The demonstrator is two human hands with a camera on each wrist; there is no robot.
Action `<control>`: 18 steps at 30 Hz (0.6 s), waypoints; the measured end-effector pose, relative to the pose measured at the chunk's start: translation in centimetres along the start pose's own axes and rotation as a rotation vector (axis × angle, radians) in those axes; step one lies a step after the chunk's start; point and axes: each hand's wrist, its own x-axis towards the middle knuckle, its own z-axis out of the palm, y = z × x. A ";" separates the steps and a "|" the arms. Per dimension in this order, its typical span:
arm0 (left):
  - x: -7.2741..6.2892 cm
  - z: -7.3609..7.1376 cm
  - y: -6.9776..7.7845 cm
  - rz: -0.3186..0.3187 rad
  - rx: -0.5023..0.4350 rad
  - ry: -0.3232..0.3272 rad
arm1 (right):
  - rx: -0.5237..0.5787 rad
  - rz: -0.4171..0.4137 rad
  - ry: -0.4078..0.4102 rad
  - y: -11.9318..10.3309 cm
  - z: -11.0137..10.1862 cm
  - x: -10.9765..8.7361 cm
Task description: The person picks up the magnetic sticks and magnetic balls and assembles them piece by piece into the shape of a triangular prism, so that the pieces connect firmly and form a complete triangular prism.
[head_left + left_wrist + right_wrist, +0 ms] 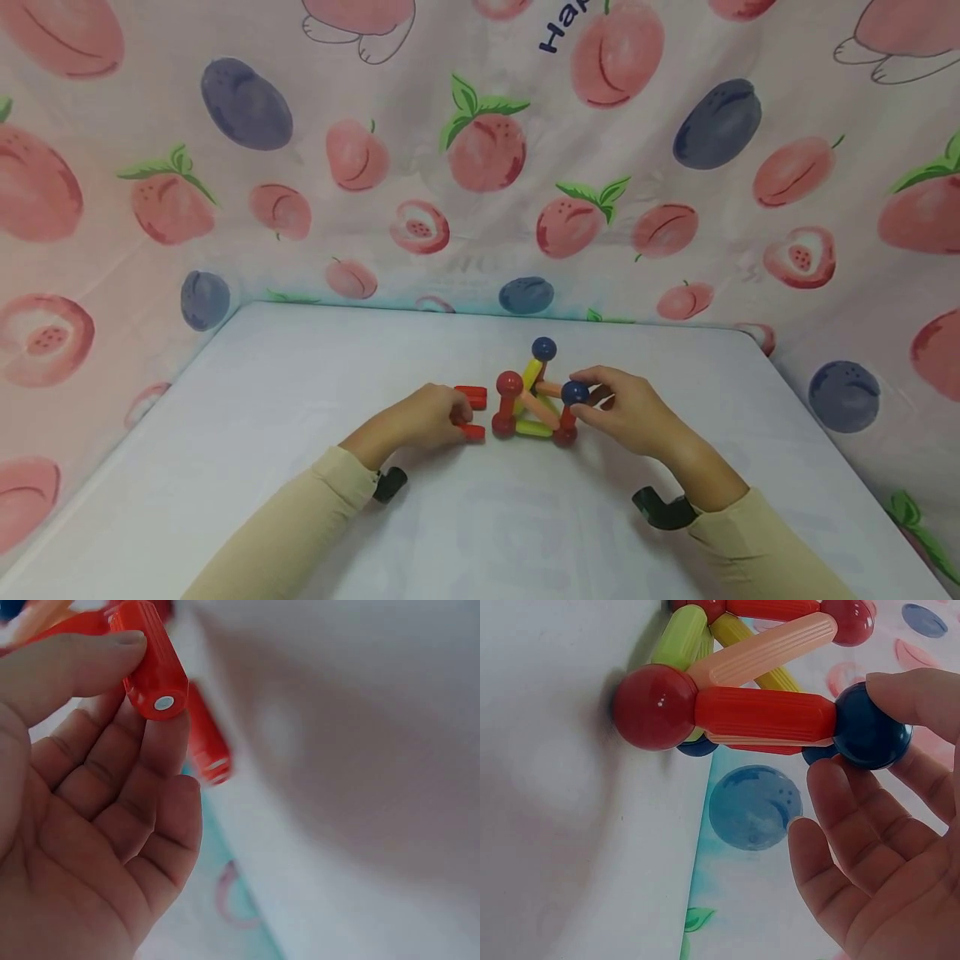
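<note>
My left hand (429,417) pinches a red magnetic rod (152,664) between thumb and fingers; a pale round magnet shows in its end. Beyond those fingers lies another red rod (208,739). To the right stands a frame of magnetic rods and balls, with red balls (509,383), yellow-green rods (534,428) and peach rods (542,410). At its right corner my right hand (633,415) pinches a blue ball (871,726), which sits at the top of an upright red rod (769,714). That rod's lower end meets a dark red ball (655,707). A second blue ball (543,348) tops the back corner.
The white table (247,467) runs back to a hanging cloth (465,242) printed with fruit. Dark camera mounts (664,508) are worn at both wrists, beside the beige sleeves (300,517).
</note>
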 end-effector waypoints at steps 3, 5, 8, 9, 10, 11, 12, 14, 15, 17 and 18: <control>-0.4 -1.5 0.5 0.036 -0.005 0.038 | 0.001 0.000 -0.003 -0.1 0.0 0.0; -0.5 -2.8 1.0 0.054 -0.011 0.078 | 0.001 0.005 -0.003 -0.1 -0.1 0.0; -0.6 -4.8 2.2 0.085 -0.019 0.140 | -0.005 0.009 0.001 -0.1 -0.1 -0.1; -0.5 -5.3 2.7 0.093 -0.027 0.157 | -0.005 0.009 0.001 -0.1 -0.2 -0.1; -0.5 -5.7 3.1 0.106 -0.030 0.171 | -0.004 0.011 0.002 -0.1 -0.2 -0.1; -0.4 -6.0 3.5 0.123 -0.030 0.177 | -0.007 0.008 0.003 0.0 -0.2 -0.1; -0.2 -6.2 4.0 0.143 -0.026 0.178 | -0.006 0.008 0.001 0.0 -0.2 -0.1; 0.1 -6.2 4.9 0.175 -0.029 0.171 | -0.005 0.005 -0.002 0.1 -0.1 0.0; 0.3 -6.1 5.4 0.191 -0.027 0.164 | -0.003 0.003 -0.004 0.1 -0.1 0.0; 0.8 -5.7 6.3 0.223 -0.023 0.143 | -0.003 -0.001 -0.003 0.2 0.0 0.1; 1.0 -5.4 6.7 0.239 -0.020 0.131 | -0.003 -0.004 -0.003 0.2 0.0 0.1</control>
